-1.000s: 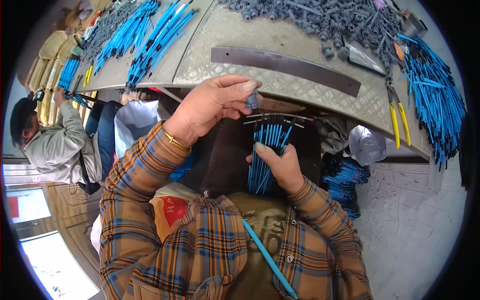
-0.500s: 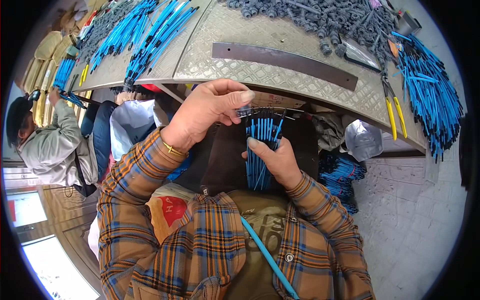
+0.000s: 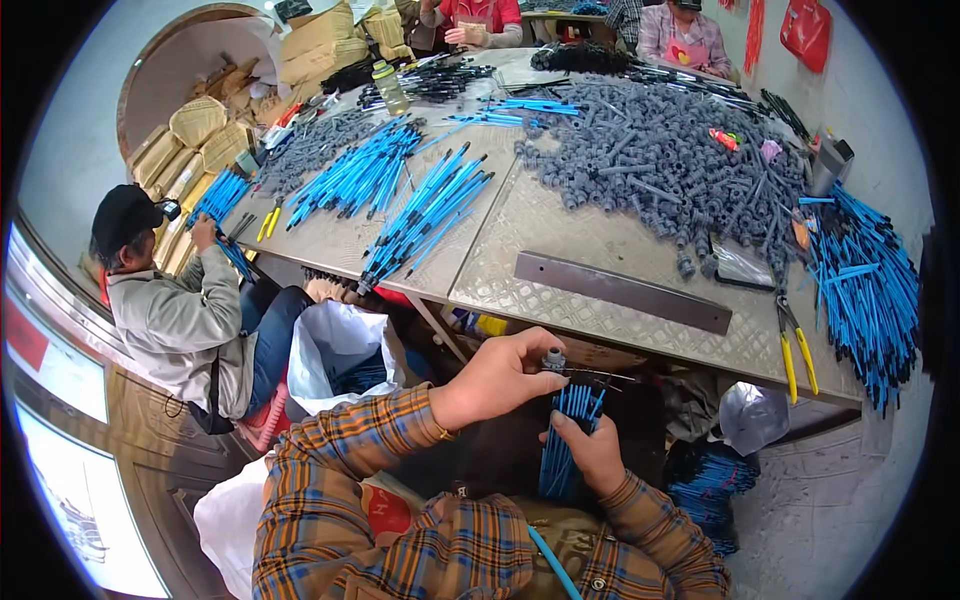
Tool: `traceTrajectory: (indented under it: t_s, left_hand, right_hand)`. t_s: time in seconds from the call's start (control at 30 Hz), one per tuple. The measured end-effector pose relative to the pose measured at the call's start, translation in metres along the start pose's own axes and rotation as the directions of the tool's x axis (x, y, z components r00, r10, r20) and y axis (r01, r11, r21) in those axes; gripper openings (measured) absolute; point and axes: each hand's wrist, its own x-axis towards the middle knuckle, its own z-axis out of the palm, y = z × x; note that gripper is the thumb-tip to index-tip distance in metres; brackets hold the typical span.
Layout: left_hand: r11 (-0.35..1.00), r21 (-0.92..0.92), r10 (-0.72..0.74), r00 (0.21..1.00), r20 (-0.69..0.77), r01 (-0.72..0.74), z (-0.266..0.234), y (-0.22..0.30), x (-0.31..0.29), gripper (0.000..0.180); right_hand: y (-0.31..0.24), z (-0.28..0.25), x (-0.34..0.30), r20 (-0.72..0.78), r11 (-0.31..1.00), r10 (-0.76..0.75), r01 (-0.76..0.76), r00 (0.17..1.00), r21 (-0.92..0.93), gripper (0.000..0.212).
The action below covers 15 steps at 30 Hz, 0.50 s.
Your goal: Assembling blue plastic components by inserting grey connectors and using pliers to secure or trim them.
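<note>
My left hand (image 3: pixel 488 382) pinches a small grey plastic fitting (image 3: pixel 554 359) between thumb and fingers. It hovers just above and left of a bundle of thin blue tubes (image 3: pixel 560 472), held upright in front of my lap. Around that bundle my right hand (image 3: pixel 594 456) is closed, its thumb pressing on the near side. A thin dark rod or wire (image 3: pixel 600 374) runs sideways over the bundle's top; what it belongs to is hard to make out. A single blue tube (image 3: pixel 553 562) lies against my chest.
Ahead, the table (image 3: pixel 620 245) bears a heap of grey fittings (image 3: pixel 650 150), blue tube bundles (image 3: pixel 425 215) and a flat metal bar (image 3: pixel 620 291). Yellow-handled pliers (image 3: pixel 797 350) lie near the right edge. A co-worker (image 3: pixel 175 310) sits at left beside a white sack (image 3: pixel 340 345).
The view has tilted up, showing more of the table and other people. A grey fitting now shows clearly in my left hand's pinch. My right hand keeps holding the bundle.
</note>
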Motion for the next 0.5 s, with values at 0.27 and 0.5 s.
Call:
traceTrajectory:
  t_s: [0.27,0.5]
  left_hand:
    - [0.996,0.080,0.044,0.998,-0.051,-0.040,-0.003,-0.013,0.005,0.039]
    - [0.998,0.032,-0.047,0.998,-0.038,0.049,0.008,-0.007,0.003,0.045]
  right_hand:
    - [-0.001,0.004,0.015,-0.017,0.990,-0.033,0.031,0.999,-0.135,0.017]
    - [0.002,0.004,0.011,-0.044,0.999,-0.043,0.042,0.998,-0.027,0.021]
